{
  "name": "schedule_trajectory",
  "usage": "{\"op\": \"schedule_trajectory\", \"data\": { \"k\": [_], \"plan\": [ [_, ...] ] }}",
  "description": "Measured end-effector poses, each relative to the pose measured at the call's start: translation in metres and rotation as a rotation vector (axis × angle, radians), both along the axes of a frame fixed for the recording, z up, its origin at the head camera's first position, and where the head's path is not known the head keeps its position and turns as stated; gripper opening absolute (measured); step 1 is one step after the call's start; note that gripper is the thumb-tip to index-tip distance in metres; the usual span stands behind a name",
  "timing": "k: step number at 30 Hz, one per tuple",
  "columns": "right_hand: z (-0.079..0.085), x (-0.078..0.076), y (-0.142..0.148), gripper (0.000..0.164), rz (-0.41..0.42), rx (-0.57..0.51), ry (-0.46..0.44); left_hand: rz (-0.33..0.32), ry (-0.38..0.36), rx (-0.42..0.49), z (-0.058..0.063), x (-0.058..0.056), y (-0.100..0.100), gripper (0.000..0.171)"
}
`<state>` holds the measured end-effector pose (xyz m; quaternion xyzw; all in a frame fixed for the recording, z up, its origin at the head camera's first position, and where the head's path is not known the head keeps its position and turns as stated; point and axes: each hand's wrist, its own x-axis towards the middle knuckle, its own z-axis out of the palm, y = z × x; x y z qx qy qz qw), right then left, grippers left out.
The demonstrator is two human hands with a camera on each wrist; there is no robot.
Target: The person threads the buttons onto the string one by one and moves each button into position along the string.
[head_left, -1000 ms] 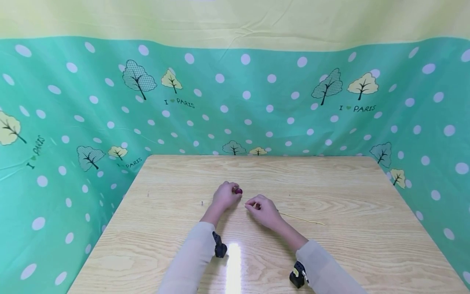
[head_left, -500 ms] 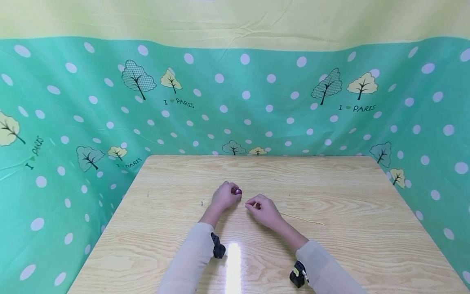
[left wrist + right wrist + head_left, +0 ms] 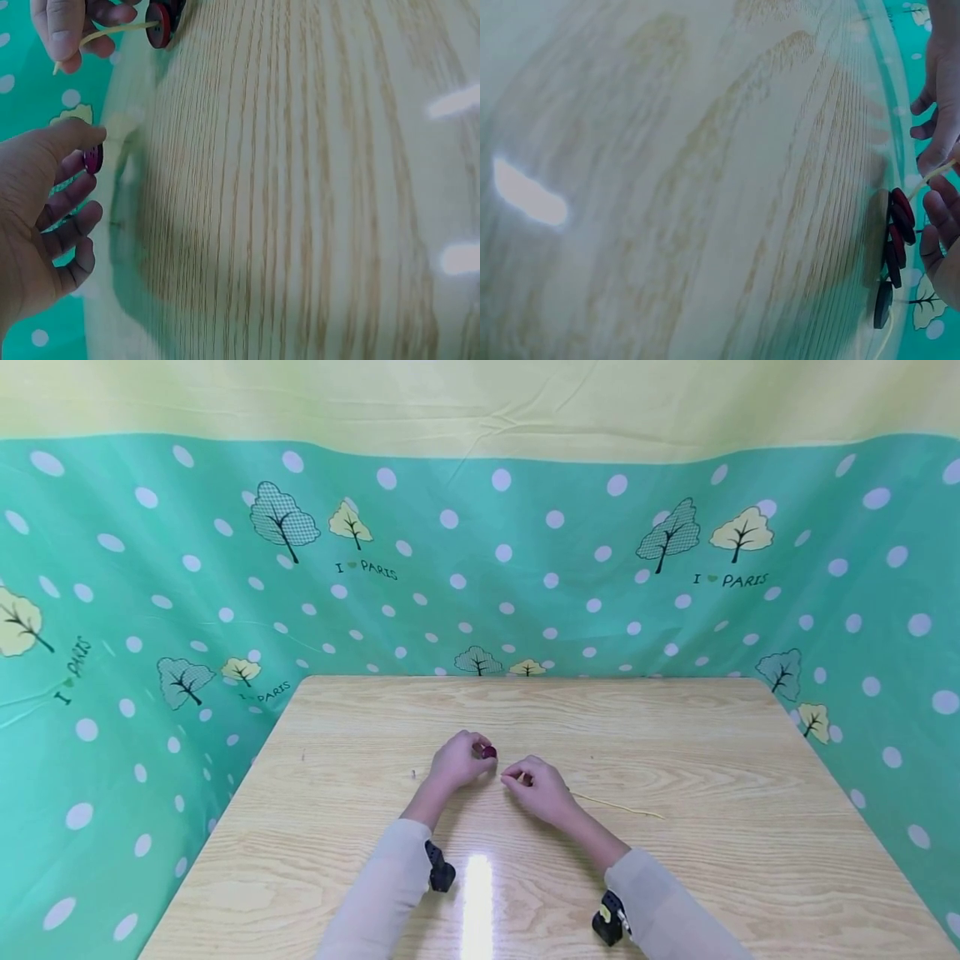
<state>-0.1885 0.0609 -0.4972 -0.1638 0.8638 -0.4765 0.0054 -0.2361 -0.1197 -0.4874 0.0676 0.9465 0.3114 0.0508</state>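
Note:
In the head view my left hand (image 3: 456, 762) pinches a dark red button (image 3: 489, 752) between thumb and fingers. The left wrist view shows this button (image 3: 94, 158) edge-on at the thumb tip, its holes facing sideways. To the right and slightly nearer, my right hand (image 3: 542, 792) pinches a yellow cord (image 3: 112, 30) close to its free end. Several red and black buttons (image 3: 896, 240) are threaded on that cord in a row below the right fingers. The rest of the cord (image 3: 622, 807) trails out behind the hand, over the table. A small gap separates the two hands.
Both hands are over the middle of a light wood-grain table (image 3: 360, 718). A green dotted curtain (image 3: 420, 610) hangs behind it and along both sides. Tiny dark marks dot the tabletop left of the hands. A bright reflection lies between the forearms.
The button in my left fingers has turned a little, its purplish shine of half a second ago now dark red. My left forearm has swung slightly left. The right hand has stayed put.

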Motion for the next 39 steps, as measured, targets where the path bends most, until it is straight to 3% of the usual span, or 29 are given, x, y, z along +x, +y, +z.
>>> {"op": "schedule_trajectory", "data": {
  "k": [24, 32, 39],
  "plan": [
    [0.0, -0.002, 0.002, 0.008, -0.007, -0.001, -0.001, -0.059, 0.033, 0.025, 0.005, 0.016, -0.001, 0.035],
    [0.0, -0.003, 0.002, 0.007, -0.003, 0.007, -0.016, -0.056, 0.006, 0.126, 0.003, 0.022, -0.005, 0.034],
    [0.001, -0.003, 0.003, 0.007, -0.003, 0.002, -0.015, -0.059, -0.07, 0.326, 0.004, 0.026, -0.009, 0.031]
  ]
}}
